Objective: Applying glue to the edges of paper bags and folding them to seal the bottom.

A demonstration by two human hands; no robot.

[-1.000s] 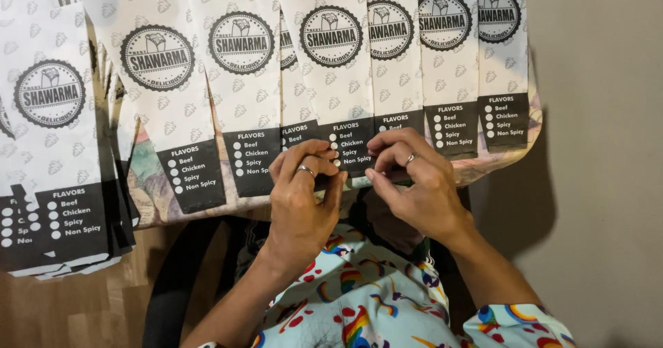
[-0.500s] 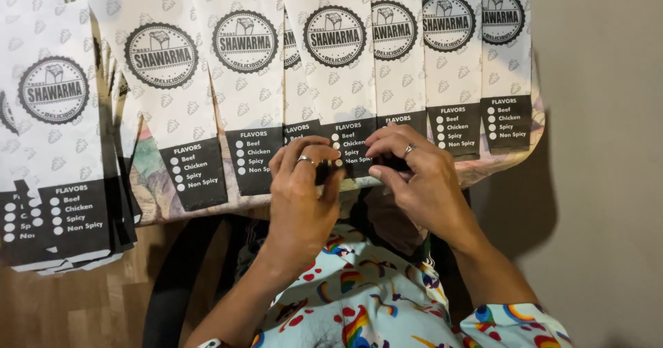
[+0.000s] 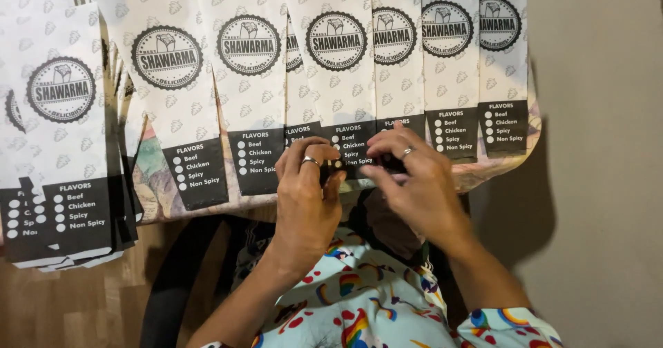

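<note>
A row of long white paper sleeves with round black logos and black bottom bands lies fanned across a small table. My left hand and my right hand meet at the black bottom end of the middle sleeve. The fingertips of both hands pinch and press that bottom edge near the table's front rim. Each hand wears a ring. What lies under the fingers is hidden.
A thick stack of the same sleeves overhangs the table at the left. More sleeves lie side by side to the right. A patterned shirt fills the lower middle, with wood flooring at the lower left and grey floor at the right.
Both hands have kept working at the middle sleeve's bottom edge, and the fingers have shifted slightly along it. The sleeves have not moved.
</note>
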